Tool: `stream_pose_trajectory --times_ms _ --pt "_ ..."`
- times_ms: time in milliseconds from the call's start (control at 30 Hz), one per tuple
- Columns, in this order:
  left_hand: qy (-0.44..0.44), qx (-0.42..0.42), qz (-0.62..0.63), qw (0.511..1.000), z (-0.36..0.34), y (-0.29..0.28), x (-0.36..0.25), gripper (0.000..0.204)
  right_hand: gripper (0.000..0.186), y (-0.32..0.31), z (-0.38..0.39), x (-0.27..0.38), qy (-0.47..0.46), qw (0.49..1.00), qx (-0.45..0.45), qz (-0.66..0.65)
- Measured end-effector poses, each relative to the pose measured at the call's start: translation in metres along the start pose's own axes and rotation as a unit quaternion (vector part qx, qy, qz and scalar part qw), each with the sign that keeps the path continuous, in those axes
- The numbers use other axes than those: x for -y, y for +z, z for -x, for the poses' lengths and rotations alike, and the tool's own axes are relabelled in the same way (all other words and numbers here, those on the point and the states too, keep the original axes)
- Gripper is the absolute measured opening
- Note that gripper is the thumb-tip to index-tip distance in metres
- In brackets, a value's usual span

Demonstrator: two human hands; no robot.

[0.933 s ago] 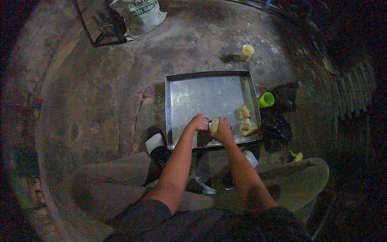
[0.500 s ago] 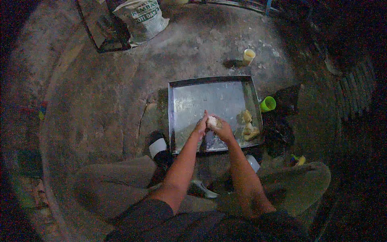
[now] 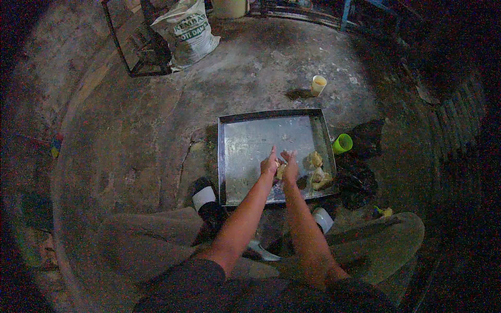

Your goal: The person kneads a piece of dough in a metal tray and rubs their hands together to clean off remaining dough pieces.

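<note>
At the near edge, crossed legs in grey-brown trousers are seen, with dark footwear banded in white showing on either side. Beyond them, a shallow, rectangular grey metal tray is set on the worn floor. Over its near half, a pale yellow, soft-looking dough lump is held between the left hand and the right hand. The fingers of both are stretched toward the far side while the lump is gripped between the hands; how tightly cannot be told. Half a second ago more of the lump was exposed above the hands; now it is mostly covered, so its handling appears unfinished, and it has not been laid down. Similar pale yellow pieces are left at the tray's right side. Just outside, a crumpled black plastic bag and a bright green cup are seen. Farther off, a cream-coloured cup is stood, then a white woven sack at far left.
</note>
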State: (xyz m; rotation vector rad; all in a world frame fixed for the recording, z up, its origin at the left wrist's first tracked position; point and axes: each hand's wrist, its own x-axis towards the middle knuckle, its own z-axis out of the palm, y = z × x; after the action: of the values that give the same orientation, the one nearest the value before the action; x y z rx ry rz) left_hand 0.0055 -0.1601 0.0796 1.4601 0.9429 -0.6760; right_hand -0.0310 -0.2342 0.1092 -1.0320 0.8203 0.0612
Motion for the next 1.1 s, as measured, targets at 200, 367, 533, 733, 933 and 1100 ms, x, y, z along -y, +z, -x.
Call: stream_pose_trajectory --times_ms 200,367,533,733,933,1100 --pt "0.26 0.055 -0.096 0.959 0.0 0.002 0.017 0.053 0.073 -0.012 -0.03 -0.033 0.097 0.994 -0.017 0.041" --pt "0.22 0.222 0.068 0.948 -0.015 0.024 0.024 0.045 0.062 -0.017 -0.037 -0.031 -0.081 0.974 -0.068 0.198" --pt "0.175 0.248 0.147 0.941 -0.004 0.017 0.018 0.078 0.051 0.004 0.024 0.027 -0.106 0.914 -0.061 0.388" --pt "0.165 0.38 0.068 0.908 -0.006 -0.003 0.0 0.087 0.057 -0.02 -0.047 -0.026 -0.311 0.803 -0.211 0.463" --pt "0.387 0.325 -0.033 0.862 0.02 0.004 -0.01 0.07 0.049 -0.042 -0.07 -0.001 -0.163 0.914 -0.125 0.35" --pt "0.461 0.201 0.023 0.864 0.023 -0.006 0.003 0.049 0.053 -0.003 -0.009 0.034 0.111 0.981 0.139 -0.08"
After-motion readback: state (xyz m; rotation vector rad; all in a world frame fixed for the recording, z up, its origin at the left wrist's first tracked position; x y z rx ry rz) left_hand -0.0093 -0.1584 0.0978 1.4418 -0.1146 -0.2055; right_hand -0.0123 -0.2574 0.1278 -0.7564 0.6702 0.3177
